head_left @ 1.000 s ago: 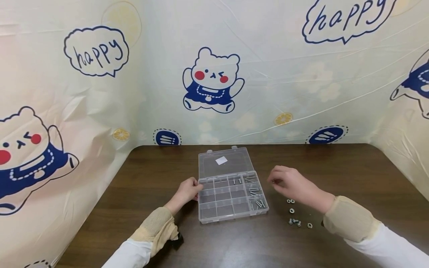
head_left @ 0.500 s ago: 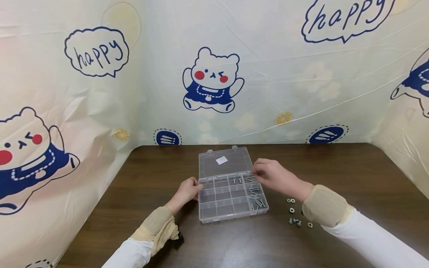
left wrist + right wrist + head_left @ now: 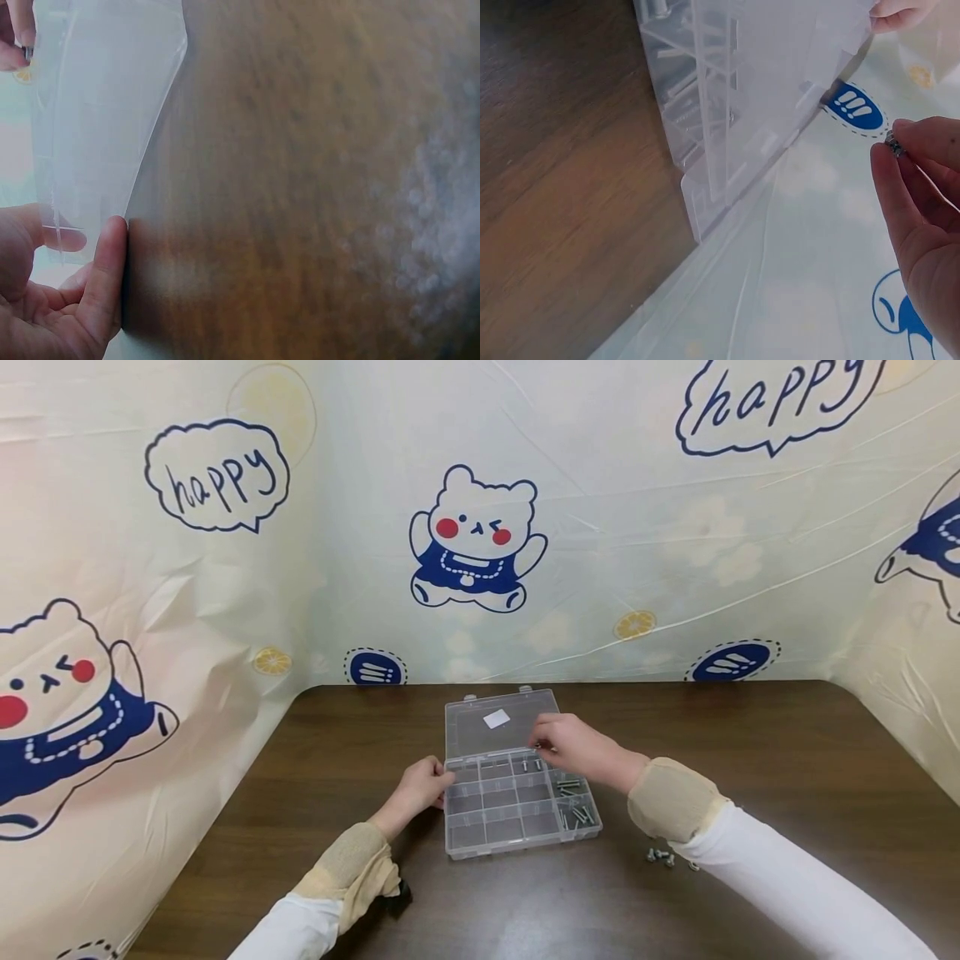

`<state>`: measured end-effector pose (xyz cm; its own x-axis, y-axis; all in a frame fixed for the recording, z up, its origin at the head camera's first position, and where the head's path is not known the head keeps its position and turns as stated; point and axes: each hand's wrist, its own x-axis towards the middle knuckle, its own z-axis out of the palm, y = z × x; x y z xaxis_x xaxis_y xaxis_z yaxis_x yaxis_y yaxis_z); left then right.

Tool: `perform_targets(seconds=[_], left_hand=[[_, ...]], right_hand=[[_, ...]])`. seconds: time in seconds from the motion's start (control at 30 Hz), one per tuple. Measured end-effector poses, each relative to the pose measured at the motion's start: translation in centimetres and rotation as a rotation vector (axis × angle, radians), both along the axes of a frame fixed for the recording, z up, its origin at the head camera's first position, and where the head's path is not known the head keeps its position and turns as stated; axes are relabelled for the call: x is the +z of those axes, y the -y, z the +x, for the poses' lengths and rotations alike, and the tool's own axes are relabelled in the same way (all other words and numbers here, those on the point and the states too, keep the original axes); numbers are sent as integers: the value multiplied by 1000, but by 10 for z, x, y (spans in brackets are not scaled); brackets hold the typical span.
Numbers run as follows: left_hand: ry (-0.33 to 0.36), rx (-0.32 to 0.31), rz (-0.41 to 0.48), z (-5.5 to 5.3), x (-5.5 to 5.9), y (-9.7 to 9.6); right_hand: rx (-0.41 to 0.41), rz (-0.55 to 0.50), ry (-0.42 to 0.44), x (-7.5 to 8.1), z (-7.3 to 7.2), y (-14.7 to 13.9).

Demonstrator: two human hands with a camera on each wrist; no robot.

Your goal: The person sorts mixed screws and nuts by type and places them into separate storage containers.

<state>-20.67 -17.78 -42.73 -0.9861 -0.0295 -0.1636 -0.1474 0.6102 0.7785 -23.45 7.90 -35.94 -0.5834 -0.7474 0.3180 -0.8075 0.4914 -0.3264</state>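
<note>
Left hand (image 3: 422, 783) grips the box (image 3: 517, 847) at nine o'clock, right hand (image 3: 579, 748) pinches a metal bit (image 3: 893, 144) at one: probably light, hard, slippery, best held by its sides

Box (image 3: 502, 850) on surface (image 3: 337, 727), lid (image 3: 472, 741) behind; screws (image 3: 580, 816) in right column; bolts (image 3: 660, 857) right of box; left hand (image 3: 417, 787) at left edge, right hand (image 3: 581, 749) over back right

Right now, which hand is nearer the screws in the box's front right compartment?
Right. The right hand, pinching a small metal part, is at the back right of the box, beyond those screws; the left hand holds the box's left edge.
</note>
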Motion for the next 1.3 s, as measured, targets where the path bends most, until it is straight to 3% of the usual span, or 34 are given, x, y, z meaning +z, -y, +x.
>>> perform_targets(seconds=[0.27,0.5,0.97,1.3], left_hand=[[0,0,17,0,0,1],[1,3,39,0,1,1],[4,3,39,2,2,0],[5,4,24,1,1,-1]], right_hand=[[-1,31,23,-8,-6,10],[-27,49,31,-8,-2,-3],[-13,167,-8,-15,27,-51],[-22,203,69,-16,45,-72]])
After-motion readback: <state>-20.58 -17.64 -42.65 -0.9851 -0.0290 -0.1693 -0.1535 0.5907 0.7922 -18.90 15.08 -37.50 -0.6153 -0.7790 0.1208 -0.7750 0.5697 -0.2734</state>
